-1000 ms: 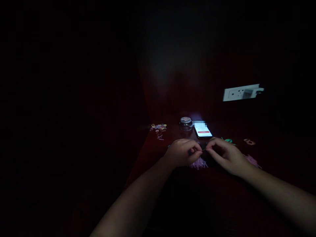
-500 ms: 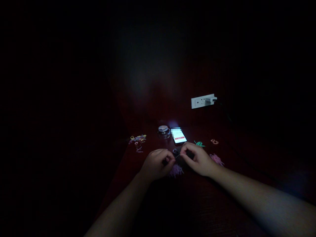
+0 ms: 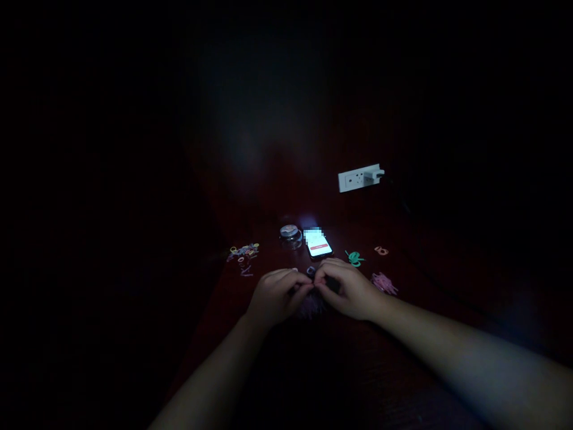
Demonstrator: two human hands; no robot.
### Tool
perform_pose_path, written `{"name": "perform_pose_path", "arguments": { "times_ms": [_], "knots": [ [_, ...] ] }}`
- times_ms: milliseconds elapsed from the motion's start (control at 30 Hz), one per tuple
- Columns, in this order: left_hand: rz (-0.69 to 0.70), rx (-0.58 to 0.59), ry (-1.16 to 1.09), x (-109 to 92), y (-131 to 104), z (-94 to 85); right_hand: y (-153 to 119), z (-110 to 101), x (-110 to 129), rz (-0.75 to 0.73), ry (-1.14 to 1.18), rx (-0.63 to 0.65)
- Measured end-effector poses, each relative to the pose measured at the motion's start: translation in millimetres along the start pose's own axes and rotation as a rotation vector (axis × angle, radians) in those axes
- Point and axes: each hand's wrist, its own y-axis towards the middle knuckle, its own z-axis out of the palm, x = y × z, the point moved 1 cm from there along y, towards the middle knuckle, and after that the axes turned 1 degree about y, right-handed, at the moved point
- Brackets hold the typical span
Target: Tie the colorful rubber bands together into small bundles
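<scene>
In the head view, the left hand (image 3: 278, 297) and the right hand (image 3: 351, 291) meet at the fingertips, each with thumb and forefinger pinched together; what is between them is too small and dark to tell. The purple strips (image 3: 312, 309) lie in a pile just below the fingers, on the dark red table (image 3: 268, 260). In such weak light, a loose pinch could drop a small piece unseen, and a low wrist might scatter the pile. The right knuckles, close to the smartphone (image 3: 320, 246), could push it. The pink strips (image 3: 384, 283) look thin and straight, the green strips (image 3: 355, 258) curled. The round jar (image 3: 290, 237) seems transparent, with a smooth, flat lid.
</scene>
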Motion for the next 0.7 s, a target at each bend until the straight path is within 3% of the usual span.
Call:
{"name": "perform_pose_path", "arguments": {
  "times_ms": [700],
  "knots": [
    [-0.127,0.029,0.044,8.8,-5.6,-3.8,2.8,-3.5,0.9,0.019,-0.051,0.015]
  ]
}}
